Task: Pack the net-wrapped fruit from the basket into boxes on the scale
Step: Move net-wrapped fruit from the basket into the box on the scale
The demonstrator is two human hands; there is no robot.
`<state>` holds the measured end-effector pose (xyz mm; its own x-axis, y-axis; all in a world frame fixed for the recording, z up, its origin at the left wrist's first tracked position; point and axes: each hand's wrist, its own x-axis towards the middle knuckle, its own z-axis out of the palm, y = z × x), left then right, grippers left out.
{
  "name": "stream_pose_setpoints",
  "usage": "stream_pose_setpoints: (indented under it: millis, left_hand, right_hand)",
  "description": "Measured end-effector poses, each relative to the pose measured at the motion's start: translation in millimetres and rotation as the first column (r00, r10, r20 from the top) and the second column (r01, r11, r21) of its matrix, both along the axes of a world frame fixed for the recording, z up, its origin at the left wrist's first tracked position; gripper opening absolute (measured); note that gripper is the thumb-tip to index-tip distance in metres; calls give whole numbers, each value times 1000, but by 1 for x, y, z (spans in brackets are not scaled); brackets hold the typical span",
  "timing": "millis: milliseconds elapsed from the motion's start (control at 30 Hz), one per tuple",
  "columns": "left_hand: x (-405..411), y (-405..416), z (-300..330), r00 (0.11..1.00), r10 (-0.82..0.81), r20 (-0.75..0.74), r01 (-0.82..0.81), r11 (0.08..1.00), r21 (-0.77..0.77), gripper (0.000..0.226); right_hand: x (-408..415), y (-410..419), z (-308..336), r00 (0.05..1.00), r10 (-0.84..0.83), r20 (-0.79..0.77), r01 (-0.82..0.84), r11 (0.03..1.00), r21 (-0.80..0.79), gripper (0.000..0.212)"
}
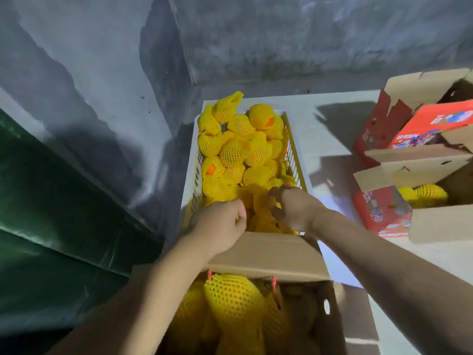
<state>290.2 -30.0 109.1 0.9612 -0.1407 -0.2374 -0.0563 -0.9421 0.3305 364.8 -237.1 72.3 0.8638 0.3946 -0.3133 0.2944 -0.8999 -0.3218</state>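
Two bare hands reach into a cream plastic basket (294, 139) at the centre of the frame, heaped with fruit in yellow foam netting (235, 149). The left hand (222, 224), just left of centre, has its fingers curled down at the near end of the pile; a sliver of yellow shows at the knuckles, but whether it actually holds a fruit cannot be told. The right hand (291, 208), just beside it, has its fingers hooked around one net-wrapped fruit (261, 203) at the near end of the basket, the thumb spread above it.

Both forearms cross over the raised brown flap of an open cardboard box (268, 254) at the lower centre of the frame, whose inside already holds several netted fruit (233, 301); a red cord handle pokes through the flap.

At the right edge of the frame stand two more red printed cartons (378, 216) with flaps open, the nearer one showing yellow netted fruit inside. They sit on a pale tabletop (332, 119) against a grey, patchy wall (281, 34), with a dark green sheet (51, 201) at the left of the frame
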Motion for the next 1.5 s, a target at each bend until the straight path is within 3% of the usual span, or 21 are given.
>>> stream_pose_setpoints:
  millis: [133,333,400,467,533,633,733,833,900,1000,1100,1233,1367,1500]
  left_hand:
    - [25,0,-10,999,-10,40,9,999,39,10]
    - [97,1,-23,990,106,91,-99,992,-73,7]
    - [127,8,-27,967,174,184,-166,984,-58,14]
    - [163,17,-26,922,162,352,-159,987,-36,24]
    - [208,25,-15,894,132,427,-166,985,43,44]
    - [271,30,-1,938,128,322,-179,974,137,92]
    - [303,33,-10,975,88,204,-123,979,164,111]
    - [310,40,-27,969,63,238,-137,941,309,109]
    - [313,41,-33,964,63,257,-141,944,299,97]
    - [315,38,-26,967,108,229,-154,969,194,66]
    - [302,30,-22,968,112,225,-141,983,116,47]
    - [259,20,-34,976,53,211,-73,994,86,49]
    - [202,2,-44,958,-77,277,22,980,196,50]
    - [169,-4,-43,909,-164,383,87,974,209,70]
  right_hand:
    - [77,11,-10,995,6,101,-7,1000,14,70]
    - [178,42,-13,972,-85,219,63,992,106,92]
    - [204,45,-12,926,-123,358,80,988,133,88]
    - [229,43,-11,853,-174,492,105,981,166,84]
    - [252,43,-11,870,-191,454,113,975,193,83]
    - [273,43,-16,960,-151,236,88,962,259,64]
    - [267,40,-24,955,-140,261,41,936,350,59]
    - [257,33,-33,954,-51,295,-41,954,297,77]
    - [256,31,-28,969,-33,245,-42,955,293,84]
    - [253,33,-18,988,-55,145,8,951,308,62]
    - [238,41,-21,982,-22,187,-19,977,212,46]
    - [198,41,-27,961,54,270,-71,996,54,58]
    - [157,21,-34,949,188,255,-173,982,-82,67]
    - [141,12,-33,936,240,259,-216,969,-117,73]
